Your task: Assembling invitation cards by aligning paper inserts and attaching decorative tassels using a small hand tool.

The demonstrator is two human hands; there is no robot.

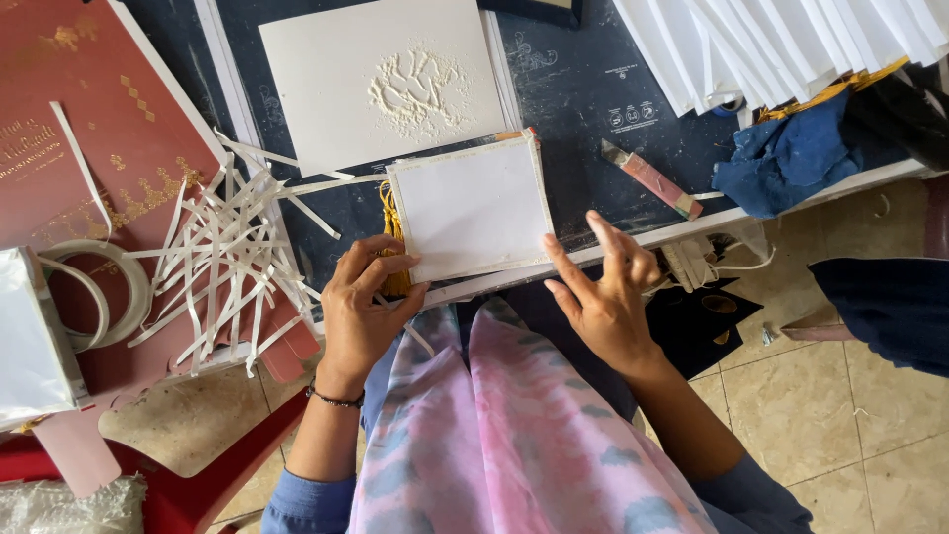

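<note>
Tassel (393, 242) half under white card (473, 206)

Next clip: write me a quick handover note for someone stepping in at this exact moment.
Left hand: fingertips pinch the lower left corner of the white card, by the gold tassel.
Right hand: open, fingers spread, forefinger touching the card's lower right corner.
The card lies flat at the near edge of the dark table.
Peeled paper strips are piled to the left; a tape roll sits beyond them.
</note>
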